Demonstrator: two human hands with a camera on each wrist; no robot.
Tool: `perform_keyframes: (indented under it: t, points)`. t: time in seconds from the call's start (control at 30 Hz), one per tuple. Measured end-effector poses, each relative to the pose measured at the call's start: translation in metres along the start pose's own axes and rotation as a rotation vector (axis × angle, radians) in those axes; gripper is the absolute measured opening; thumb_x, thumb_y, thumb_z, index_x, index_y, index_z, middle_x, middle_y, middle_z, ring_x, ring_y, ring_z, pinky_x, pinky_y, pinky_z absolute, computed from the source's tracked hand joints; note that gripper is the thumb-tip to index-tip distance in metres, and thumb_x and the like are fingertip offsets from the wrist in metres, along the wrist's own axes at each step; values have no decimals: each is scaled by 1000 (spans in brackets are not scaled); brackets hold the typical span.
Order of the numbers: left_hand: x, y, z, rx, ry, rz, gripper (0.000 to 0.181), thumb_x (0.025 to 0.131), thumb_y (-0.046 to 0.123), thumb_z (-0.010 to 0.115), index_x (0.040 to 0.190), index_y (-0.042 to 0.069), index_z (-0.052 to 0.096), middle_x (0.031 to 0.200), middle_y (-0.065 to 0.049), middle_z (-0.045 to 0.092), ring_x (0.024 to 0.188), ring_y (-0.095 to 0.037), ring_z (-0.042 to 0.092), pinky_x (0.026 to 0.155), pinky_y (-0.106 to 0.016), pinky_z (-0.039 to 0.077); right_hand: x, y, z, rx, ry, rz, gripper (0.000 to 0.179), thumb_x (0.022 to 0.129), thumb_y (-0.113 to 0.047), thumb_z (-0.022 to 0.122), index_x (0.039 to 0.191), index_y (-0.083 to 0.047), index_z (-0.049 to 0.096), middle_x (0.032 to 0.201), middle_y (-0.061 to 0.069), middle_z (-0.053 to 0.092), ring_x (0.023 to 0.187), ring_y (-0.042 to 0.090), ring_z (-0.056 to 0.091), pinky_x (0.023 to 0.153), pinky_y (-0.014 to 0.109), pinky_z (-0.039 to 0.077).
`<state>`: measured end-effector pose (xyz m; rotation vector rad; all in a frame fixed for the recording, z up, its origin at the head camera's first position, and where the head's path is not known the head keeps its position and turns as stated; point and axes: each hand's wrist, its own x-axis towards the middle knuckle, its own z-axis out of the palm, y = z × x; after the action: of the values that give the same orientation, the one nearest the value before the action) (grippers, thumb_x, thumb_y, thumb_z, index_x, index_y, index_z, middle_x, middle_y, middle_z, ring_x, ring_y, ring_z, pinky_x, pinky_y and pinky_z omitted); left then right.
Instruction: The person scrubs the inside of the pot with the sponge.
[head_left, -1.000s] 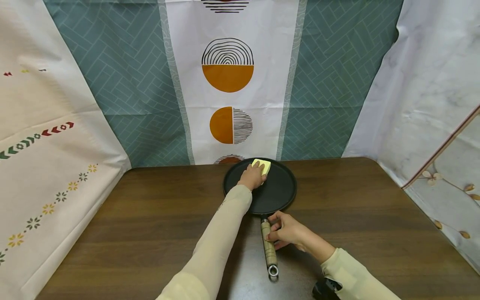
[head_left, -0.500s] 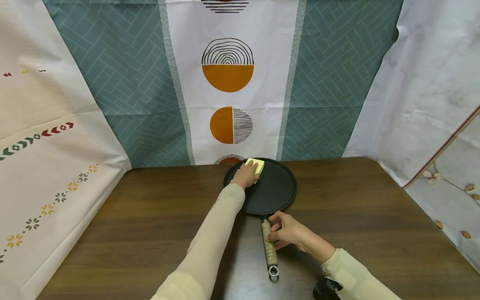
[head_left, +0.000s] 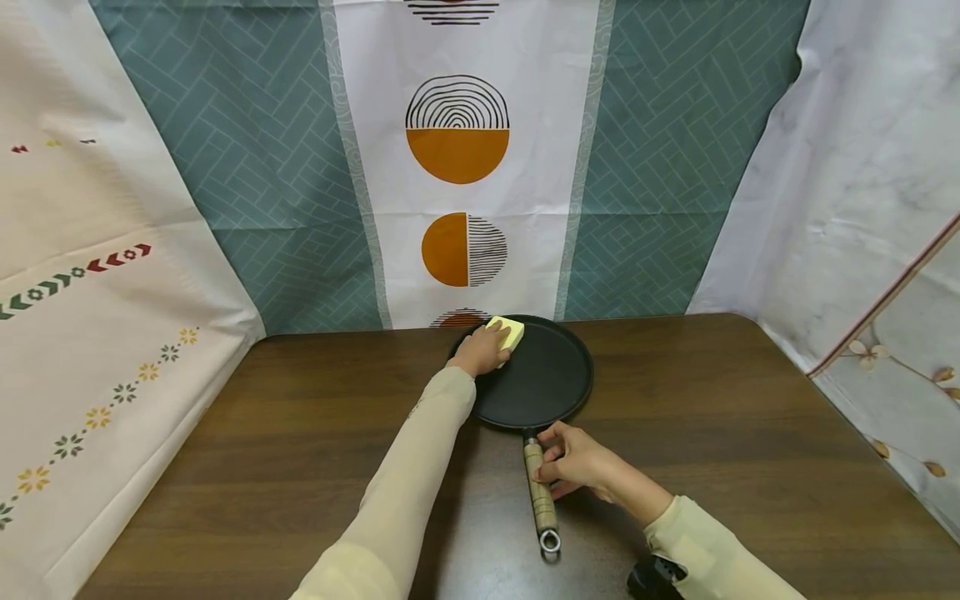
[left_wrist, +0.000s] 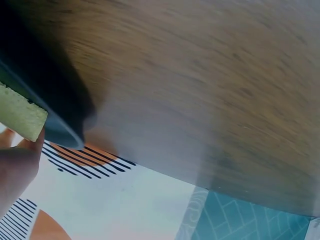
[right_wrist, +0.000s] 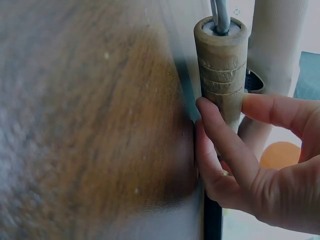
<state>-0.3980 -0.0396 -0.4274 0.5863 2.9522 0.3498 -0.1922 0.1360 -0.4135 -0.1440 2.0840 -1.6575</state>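
A round, flat black pan lies on the table, its wooden handle pointing toward me and ending in a metal ring. My left hand grips a yellow sponge against the pan's surface at its far left part. In the left wrist view the sponge sits at the pan's rim, with fingertips along its edge. My right hand pinches the handle from the right side; the right wrist view shows thumb and fingers on either side of the wooden handle.
The brown wooden table extends around the pan. A patterned cloth hangs behind its far edge, with a white embroidered cloth at the left and a marbled one at the right.
My left hand has slid the sponge leftward across the pan, from near the top middle toward the left rim. The right hand and the pan have stayed in place.
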Motion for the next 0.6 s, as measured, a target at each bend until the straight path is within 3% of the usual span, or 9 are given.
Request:
perform_keyframes:
  t: [0.6]
  points:
    - [-16, -18, -3, -25, -6, 109, 56, 98, 30, 52, 150, 18, 36, 156, -6, 28, 141, -28, 29, 110, -45, 29, -2, 0, 0, 16, -5, -7, 52, 77, 10, 63, 123, 12, 39, 87, 14, 51, 71, 20, 59, 64, 43, 57]
